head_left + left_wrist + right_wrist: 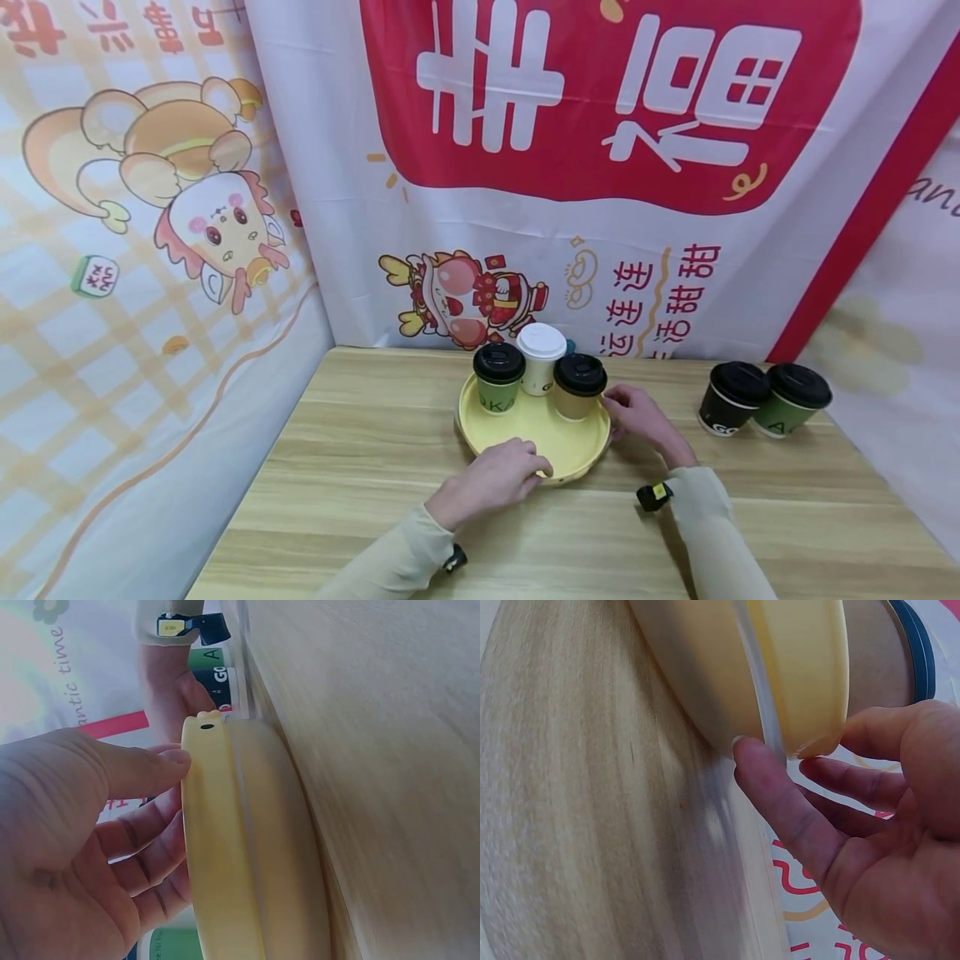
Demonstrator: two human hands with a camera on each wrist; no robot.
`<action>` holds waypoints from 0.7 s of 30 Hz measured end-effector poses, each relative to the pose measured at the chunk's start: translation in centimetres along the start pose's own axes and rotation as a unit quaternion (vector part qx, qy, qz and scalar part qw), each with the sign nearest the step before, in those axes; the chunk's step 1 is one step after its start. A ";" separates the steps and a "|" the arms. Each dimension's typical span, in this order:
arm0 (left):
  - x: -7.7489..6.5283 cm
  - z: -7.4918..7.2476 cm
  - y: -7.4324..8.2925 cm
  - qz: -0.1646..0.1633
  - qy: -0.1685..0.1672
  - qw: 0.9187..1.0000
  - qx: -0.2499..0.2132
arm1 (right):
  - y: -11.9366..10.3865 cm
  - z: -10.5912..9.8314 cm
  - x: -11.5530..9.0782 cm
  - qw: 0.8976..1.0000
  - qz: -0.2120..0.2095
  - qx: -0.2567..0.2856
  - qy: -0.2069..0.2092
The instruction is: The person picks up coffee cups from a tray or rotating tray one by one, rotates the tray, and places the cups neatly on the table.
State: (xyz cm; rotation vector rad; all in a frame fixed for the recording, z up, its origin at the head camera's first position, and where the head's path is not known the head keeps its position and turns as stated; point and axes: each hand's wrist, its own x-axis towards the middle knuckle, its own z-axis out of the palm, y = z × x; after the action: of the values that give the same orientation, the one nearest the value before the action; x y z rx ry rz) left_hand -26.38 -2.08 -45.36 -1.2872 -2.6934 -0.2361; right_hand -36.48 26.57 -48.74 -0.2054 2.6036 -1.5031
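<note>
A round yellow tray [491,429] sits on the wooden table and bears several lidded paper coffee cups. They are a green cup [498,392] with a black lid, a white cup [536,377] with a white lid, and a brown cup [573,406] with a black lid. My left hand [495,479] is at the tray's near rim; in the left wrist view its thumb [154,769] touches the rim while the fingertips pass behind it. My right hand [641,421] grips the tray's right edge, one finger [776,795] low against the side, the thumb by the rim.
To the right on the table [315,500] stand a black cup [723,408] and a green cup [783,408], both black-lidded and side by side. A printed cloth [337,208] hangs behind the table, and another [225,375] hangs along its left.
</note>
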 end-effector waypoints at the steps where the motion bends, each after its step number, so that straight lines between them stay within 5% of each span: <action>1: 0.0 0.1 -0.1 -0.001 -0.001 1.000 0.000 | 0.0 0.0 0.0 1.000 -0.002 0.000 0.001; 21: -1.3 0.2 -2.4 -0.015 -0.012 1.000 -0.007 | 0.1 -0.1 -0.1 0.999 -0.025 0.020 -0.004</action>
State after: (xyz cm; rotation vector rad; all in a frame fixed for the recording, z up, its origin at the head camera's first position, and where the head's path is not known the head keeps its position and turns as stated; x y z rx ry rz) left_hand -27.50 -4.53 -46.03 -1.2616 -2.7381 -0.2439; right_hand -36.37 26.69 -48.75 -0.2746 2.5789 -1.5661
